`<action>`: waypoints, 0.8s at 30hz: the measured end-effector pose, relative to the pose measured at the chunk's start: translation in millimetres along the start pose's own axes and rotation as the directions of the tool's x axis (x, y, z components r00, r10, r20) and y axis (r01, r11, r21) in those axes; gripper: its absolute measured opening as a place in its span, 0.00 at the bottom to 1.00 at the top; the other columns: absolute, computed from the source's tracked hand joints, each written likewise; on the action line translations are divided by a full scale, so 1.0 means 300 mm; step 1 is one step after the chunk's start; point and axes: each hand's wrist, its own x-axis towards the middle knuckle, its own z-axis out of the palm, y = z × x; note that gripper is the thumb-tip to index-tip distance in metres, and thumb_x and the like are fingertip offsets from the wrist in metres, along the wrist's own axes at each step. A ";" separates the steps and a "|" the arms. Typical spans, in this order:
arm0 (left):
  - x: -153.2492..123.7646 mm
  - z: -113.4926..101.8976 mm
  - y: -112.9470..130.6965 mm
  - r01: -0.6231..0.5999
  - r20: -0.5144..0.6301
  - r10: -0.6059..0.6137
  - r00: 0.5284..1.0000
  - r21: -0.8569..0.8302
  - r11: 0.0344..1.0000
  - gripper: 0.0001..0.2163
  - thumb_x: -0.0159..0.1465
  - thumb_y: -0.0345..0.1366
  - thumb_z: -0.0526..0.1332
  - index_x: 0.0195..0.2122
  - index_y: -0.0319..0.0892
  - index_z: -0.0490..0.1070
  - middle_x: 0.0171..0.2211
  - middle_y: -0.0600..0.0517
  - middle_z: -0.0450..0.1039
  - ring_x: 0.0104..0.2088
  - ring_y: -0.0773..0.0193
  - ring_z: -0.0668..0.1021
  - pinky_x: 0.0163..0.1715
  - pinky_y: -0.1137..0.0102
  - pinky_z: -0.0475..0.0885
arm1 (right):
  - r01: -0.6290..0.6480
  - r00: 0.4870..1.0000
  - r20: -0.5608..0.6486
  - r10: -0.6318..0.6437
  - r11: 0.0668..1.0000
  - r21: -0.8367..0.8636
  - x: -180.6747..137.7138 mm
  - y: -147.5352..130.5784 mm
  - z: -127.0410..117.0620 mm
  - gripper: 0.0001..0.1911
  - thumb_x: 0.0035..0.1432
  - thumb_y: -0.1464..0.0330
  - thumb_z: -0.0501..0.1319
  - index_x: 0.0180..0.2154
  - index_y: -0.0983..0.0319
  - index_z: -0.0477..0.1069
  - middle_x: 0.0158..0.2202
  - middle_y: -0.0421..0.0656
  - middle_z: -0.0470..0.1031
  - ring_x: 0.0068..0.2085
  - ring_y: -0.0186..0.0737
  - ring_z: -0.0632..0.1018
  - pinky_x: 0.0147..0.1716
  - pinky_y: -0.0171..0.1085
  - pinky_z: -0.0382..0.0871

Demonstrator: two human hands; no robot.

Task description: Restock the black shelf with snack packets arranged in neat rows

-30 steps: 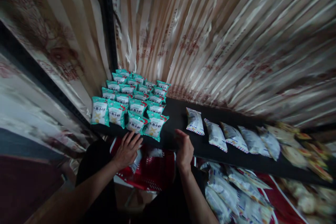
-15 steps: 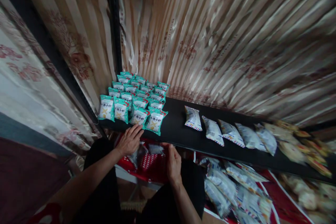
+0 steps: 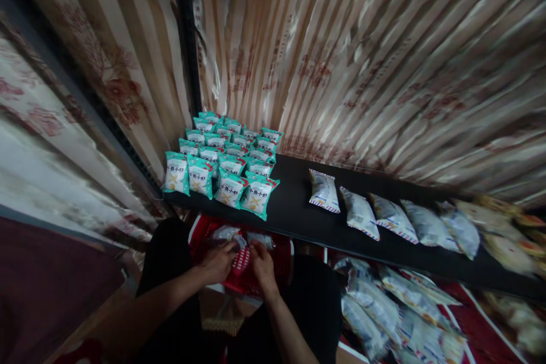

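we hold our left hand (image 3: 219, 261) and right hand (image 3: 261, 264) side by side in the red basket (image 3: 284, 259), fingers curled down among pale packets (image 3: 226, 233) lying just beyond the fingertips, too dim to tell whether they clamp one, with teal packets (image 3: 222, 168) on the black shelf (image 3: 294, 210) farther past the fingers.

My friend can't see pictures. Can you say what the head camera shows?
A person's left hand and right hand reach into a red bag below a black shelf. On the shelf are rows of teal packets and a line of white packets, with a striped curtain behind.
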 end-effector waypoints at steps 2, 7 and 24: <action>0.016 0.038 -0.031 0.174 0.004 -0.174 0.985 -0.036 0.984 0.13 0.54 0.23 0.53 0.34 0.41 0.75 0.52 0.47 0.70 0.44 0.62 0.77 0.46 0.68 0.71 | -0.036 0.999 0.021 0.037 0.999 -0.009 0.019 0.045 0.041 0.22 0.42 0.50 0.61 0.36 0.57 0.74 0.39 0.46 0.79 0.43 0.51 0.77 0.47 0.46 0.66; 0.079 0.059 -0.115 0.383 -0.056 -0.385 0.921 -0.044 0.923 0.13 0.52 0.21 0.52 0.30 0.41 0.74 0.34 0.50 0.76 0.37 0.63 0.78 0.39 0.69 0.73 | -0.038 0.995 0.087 0.041 0.999 -0.036 0.032 0.062 0.119 0.21 0.40 0.51 0.61 0.34 0.57 0.75 0.39 0.47 0.79 0.44 0.53 0.77 0.47 0.48 0.67; 0.059 -0.231 0.031 0.161 -0.756 -0.148 0.637 -0.057 0.985 0.14 0.65 0.36 0.52 0.51 0.42 0.65 0.50 0.44 0.60 0.51 0.58 0.69 0.52 0.62 0.68 | 0.518 0.762 -0.235 -0.603 0.786 -0.338 0.091 -0.335 -0.036 0.31 0.55 0.53 0.57 0.55 0.64 0.61 0.53 0.54 0.67 0.54 0.49 0.68 0.53 0.48 0.61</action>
